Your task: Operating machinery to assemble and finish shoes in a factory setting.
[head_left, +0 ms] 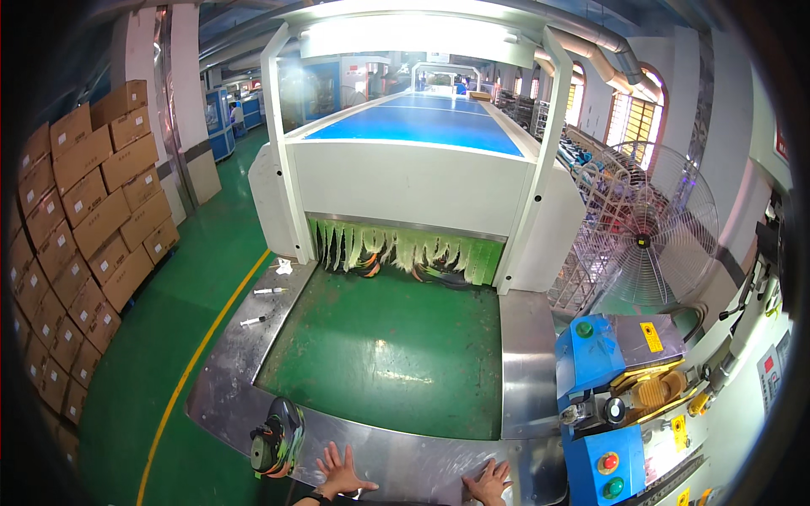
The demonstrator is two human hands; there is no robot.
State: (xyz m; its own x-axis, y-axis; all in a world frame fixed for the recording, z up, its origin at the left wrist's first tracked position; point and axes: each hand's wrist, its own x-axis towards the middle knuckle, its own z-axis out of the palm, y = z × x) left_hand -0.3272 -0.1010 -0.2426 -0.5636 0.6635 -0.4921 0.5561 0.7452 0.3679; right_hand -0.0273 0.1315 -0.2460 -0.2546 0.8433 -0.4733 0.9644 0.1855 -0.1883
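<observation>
My left hand (341, 474) is open, fingers spread, over the metal ledge at the near edge. Just left of it stands a dark shoe (278, 438) with green and orange markings. My right hand (488, 484) rests on the same metal ledge (405, 460) farther right, fingers apart and nothing in it. Beyond the ledge a green conveyor belt (388, 354) runs into a white tunnel machine (409, 185). At its mouth, two dark shoes with orange parts, one left (368, 265) and one right (440, 275), are partly hidden by a frayed green strip curtain (405, 244).
Two syringes, one farther (270, 291) and one nearer (252, 321), lie on the left metal side with a crumpled white scrap (284, 266). On the right are a blue machine with push buttons (607, 462) and a large fan (644, 241). Stacked cartons (89, 211) stand left.
</observation>
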